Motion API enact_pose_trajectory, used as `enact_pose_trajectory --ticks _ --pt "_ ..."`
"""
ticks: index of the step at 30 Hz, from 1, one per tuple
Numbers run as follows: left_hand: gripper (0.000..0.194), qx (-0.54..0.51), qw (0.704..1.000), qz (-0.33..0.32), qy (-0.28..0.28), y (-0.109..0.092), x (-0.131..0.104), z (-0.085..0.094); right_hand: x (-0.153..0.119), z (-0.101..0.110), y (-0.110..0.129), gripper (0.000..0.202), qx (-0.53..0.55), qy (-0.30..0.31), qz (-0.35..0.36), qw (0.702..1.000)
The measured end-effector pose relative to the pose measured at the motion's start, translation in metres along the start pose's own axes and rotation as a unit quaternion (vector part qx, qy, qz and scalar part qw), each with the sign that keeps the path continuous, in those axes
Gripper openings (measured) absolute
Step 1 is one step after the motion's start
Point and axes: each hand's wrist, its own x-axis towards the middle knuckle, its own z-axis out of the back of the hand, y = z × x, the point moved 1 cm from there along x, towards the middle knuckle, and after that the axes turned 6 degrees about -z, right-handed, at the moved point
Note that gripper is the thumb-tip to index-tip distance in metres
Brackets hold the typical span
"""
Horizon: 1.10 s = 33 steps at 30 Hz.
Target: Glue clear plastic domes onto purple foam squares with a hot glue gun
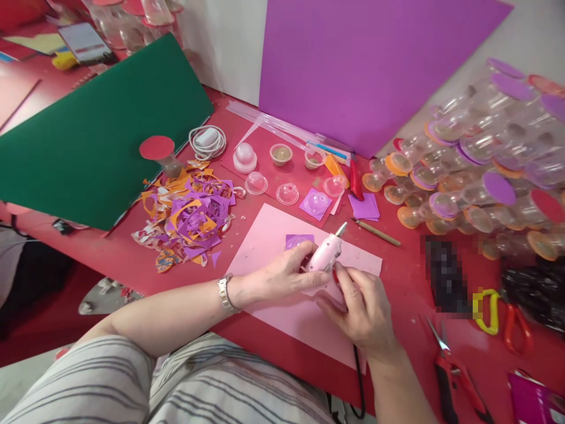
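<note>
Both of my hands are on a pink glue gun (324,253), whose metal tip points up and to the right. My left hand (291,271) grips its body from the left, thumb and fingers on either side. Fingers of my right hand (362,306) are wrapped round the handle, near a red trigger. Partly behind my left fingers, a purple square with a clear dome (299,240) lies on a pink sheet (265,247). Farther back, another clear dome rests on a purple square (316,204), with clear plastic domes (287,193) beside it.
Paper scraps (189,212) heap at the left by a green board (110,129). A craft knife (377,232), red-handled pliers (459,377) and yellow-handled scissors (487,312) lie right. Plastic assemblies (477,153) are stacked at the back right. A black cord (358,377) hangs over the front edge.
</note>
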Motion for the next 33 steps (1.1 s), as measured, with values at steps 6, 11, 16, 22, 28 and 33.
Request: enact_pose_trajectory --ticks 6,11,16,22,28,33 --pt "0.026 0.041 0.998 -0.002 0.053 -0.003 -0.001 -0.003 -0.002 0.017 -0.04 0.031 -0.008 -0.143 -0.169 0.975" --pt "0.026 0.023 0.996 0.015 0.08 0.009 -0.002 -0.009 0.006 0.005 -0.09 0.025 -0.043 -0.019 -0.228 0.973" --pt "0.023 0.039 0.994 0.033 0.092 0.018 0.0 -0.008 0.01 -0.027 -0.118 0.031 -0.086 0.068 -0.24 0.964" --pt "0.023 0.072 0.99 0.039 0.113 0.021 0.003 -0.004 0.013 -0.039 -0.121 0.023 -0.101 0.091 -0.251 0.958" --pt "0.027 0.132 0.981 0.061 0.131 0.005 0.002 -0.006 0.003 0.003 -0.092 0.017 -0.013 0.02 -0.256 0.967" --pt "0.034 0.243 0.962 0.017 0.12 0.006 0.0 -0.012 -0.015 0.028 -0.052 0.016 0.071 0.068 -0.246 0.964"
